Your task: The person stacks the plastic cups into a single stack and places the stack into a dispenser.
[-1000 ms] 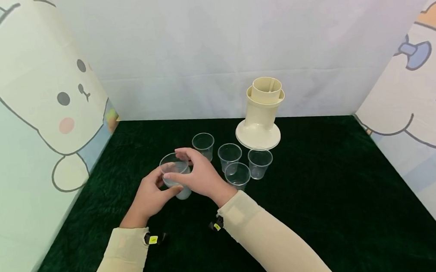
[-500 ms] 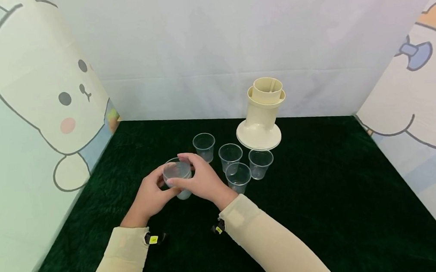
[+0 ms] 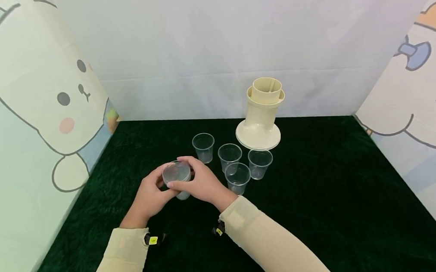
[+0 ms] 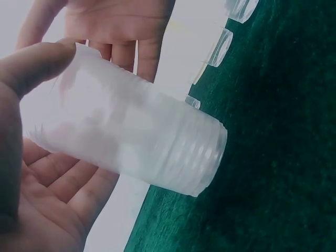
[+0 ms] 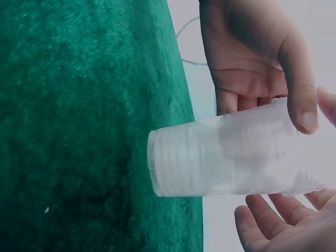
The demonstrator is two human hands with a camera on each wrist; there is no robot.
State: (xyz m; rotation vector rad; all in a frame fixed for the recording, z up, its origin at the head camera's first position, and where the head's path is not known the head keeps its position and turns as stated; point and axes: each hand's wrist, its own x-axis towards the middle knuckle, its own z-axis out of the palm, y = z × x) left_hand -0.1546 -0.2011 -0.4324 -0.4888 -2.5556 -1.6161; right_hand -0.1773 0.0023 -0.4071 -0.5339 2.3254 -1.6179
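Observation:
A stack of clear plastic cups [image 3: 176,173] stands upright left of centre, between both hands. My left hand [image 3: 150,198] holds it from the left, thumb on the near side. From the right, my right hand [image 3: 203,181] grips its upper part, thumb at the near side of the rim and fingers at the far side. Both wrist views show the nested cups closely, the stack [image 4: 142,126] with its ridged lower end [image 5: 178,163] towards the green cloth. Whether the base touches the cloth is hard to tell.
Several single clear cups stand right of the hands, among them a back one [image 3: 204,148] and a near one [image 3: 238,178] close to the right wrist. Behind them is a cream plastic tube on a round base [image 3: 258,133]. Dark green cloth [image 3: 324,196] covers the table; printed curtains surround it.
The top cup's rim has sunk lower, settling down into the stack, and my right hand has come down with it. My left hand has stayed nearly still, as have the loose cups.

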